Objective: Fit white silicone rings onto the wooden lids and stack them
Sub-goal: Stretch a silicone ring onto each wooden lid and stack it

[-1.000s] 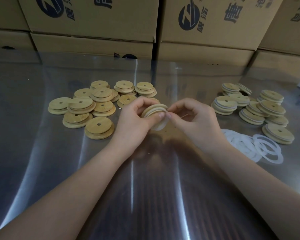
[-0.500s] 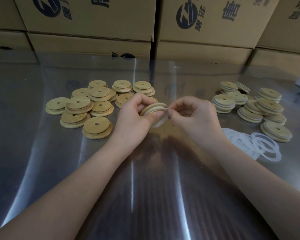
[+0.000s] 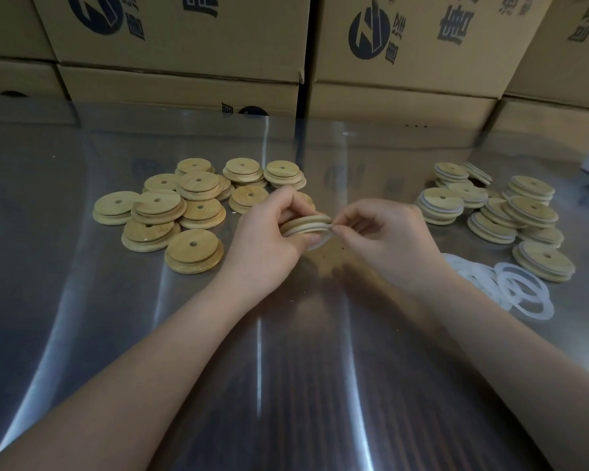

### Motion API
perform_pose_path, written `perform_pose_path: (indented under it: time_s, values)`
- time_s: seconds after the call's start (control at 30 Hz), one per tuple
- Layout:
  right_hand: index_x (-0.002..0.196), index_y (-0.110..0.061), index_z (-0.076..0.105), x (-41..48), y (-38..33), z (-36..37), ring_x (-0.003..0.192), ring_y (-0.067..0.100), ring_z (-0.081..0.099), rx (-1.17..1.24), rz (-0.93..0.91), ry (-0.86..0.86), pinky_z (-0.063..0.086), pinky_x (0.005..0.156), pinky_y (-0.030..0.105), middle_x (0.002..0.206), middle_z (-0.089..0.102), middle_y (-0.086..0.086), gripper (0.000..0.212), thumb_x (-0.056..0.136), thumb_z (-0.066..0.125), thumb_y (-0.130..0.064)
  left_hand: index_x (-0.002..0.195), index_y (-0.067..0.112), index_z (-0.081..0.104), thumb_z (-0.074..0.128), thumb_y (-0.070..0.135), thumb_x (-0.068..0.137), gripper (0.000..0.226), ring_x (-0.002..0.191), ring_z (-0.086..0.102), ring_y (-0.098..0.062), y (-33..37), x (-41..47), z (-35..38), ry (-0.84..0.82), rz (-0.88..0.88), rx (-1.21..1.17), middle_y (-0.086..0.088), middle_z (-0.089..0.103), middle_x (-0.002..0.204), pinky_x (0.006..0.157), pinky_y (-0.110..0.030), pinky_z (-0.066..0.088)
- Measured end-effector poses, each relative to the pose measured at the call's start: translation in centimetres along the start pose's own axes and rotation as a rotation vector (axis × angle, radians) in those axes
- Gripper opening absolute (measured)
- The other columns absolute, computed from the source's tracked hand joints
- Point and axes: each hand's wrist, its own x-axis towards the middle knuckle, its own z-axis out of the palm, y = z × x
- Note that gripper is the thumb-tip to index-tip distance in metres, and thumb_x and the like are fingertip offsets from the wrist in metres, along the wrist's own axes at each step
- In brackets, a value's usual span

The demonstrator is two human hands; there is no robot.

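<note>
Two hands meet mid steel counter (image 3: 286, 368). The left hand (image 3: 269, 243) grips the round wooden lid (image 3: 306, 224), tilted, rim toward the right hand (image 3: 385, 239), whose fingertips pinch the white silicone ring (image 3: 324, 240) at that rim. The ring looks half seated, lower loop hanging. Loose white rings (image 3: 510, 290) lie near the right edge. Farther back, bare wooden lids (image 3: 184, 205) left, ringed lids (image 3: 497, 209) right. Cardboard boxes (image 3: 184, 45) line the far edge.

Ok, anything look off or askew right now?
Only the held lid: its white ring hangs loose below the near edge, not yet seated. The left hand grips the lid, the right hand pinches the ring. At right, the ringed lids lie in slumped stacks.
</note>
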Motion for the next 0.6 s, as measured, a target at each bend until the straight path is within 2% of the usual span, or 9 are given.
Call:
perform_pose_path:
  time_s: [0.17, 0.3, 0.37, 0.43, 0.53, 0.6]
  values:
    - [0.081, -0.009, 0.071, -0.08, -0.03, 0.13, 0.069, 0.014, 0.060, -0.043, -0.085, -0.005, 0.049, 0.068, 0.025, 0.076, 0.065, -0.001, 0.007, 0.081, 0.072, -0.002, 0.091, 0.013, 0.061, 0.077, 0.001, 0.078, 0.024, 0.095, 0.068, -0.002, -0.17, -0.20, 0.05, 0.009, 0.036, -0.009, 0.005, 0.072, 0.098, 0.087, -0.031, 0.056]
    - [0.080, -0.008, 0.072, -0.04, -0.21, 0.16, 0.068, 0.010, 0.056, -0.013, -0.092, 0.032, 0.044, 0.066, 0.014, 0.075, 0.063, -0.002, 0.007, 0.080, 0.073, -0.001, 0.092, 0.012, 0.059, 0.076, 0.001, 0.079, 0.024, 0.097, 0.067, -0.004, -0.08, -0.38, 0.18, 0.015, 0.057, -0.006, 0.004, 0.071, 0.099, 0.088, -0.034, 0.056]
    - [0.080, -0.008, 0.072, -0.08, -0.33, 0.26, 0.068, 0.010, 0.056, 0.017, -0.089, 0.034, 0.044, 0.066, 0.013, 0.075, 0.062, -0.005, 0.006, 0.080, 0.074, -0.003, 0.094, 0.013, 0.061, 0.076, 0.004, 0.080, 0.023, 0.095, 0.066, -0.005, 0.00, -0.41, 0.20, 0.017, 0.070, 0.018, 0.005, 0.070, 0.097, 0.087, -0.034, 0.055]
    - [0.080, -0.011, 0.072, -0.13, -0.41, 0.39, 0.068, 0.009, 0.059, 0.074, -0.065, 0.037, 0.046, 0.066, 0.015, 0.075, 0.062, -0.008, 0.006, 0.081, 0.074, -0.006, 0.098, 0.014, 0.066, 0.076, 0.007, 0.081, 0.022, 0.093, 0.065, -0.006, 0.05, -0.38, 0.17, 0.025, 0.075, 0.041, 0.006, 0.070, 0.095, 0.085, -0.035, 0.055]
    - [0.079, -0.028, 0.068, -0.08, -0.32, 0.41, 0.070, 0.006, 0.063, 0.214, 0.047, 0.030, 0.049, 0.068, 0.019, 0.076, 0.066, -0.014, 0.020, 0.081, 0.075, -0.009, 0.101, 0.017, 0.070, 0.075, 0.008, 0.082, 0.022, 0.092, 0.066, -0.007, 0.14, -0.29, 0.15, 0.057, 0.053, -0.004, 0.006, 0.070, 0.095, 0.086, -0.033, 0.055]
    - [0.078, -0.032, 0.067, -0.07, -0.17, 0.46, 0.071, 0.010, 0.066, 0.289, 0.116, 0.008, 0.052, 0.069, 0.024, 0.076, 0.069, -0.012, 0.023, 0.080, 0.078, -0.012, 0.100, 0.014, 0.070, 0.075, 0.006, 0.081, 0.021, 0.092, 0.066, -0.010, 0.18, -0.24, 0.16, 0.076, 0.036, -0.069, 0.003, 0.071, 0.095, 0.086, -0.032, 0.055]
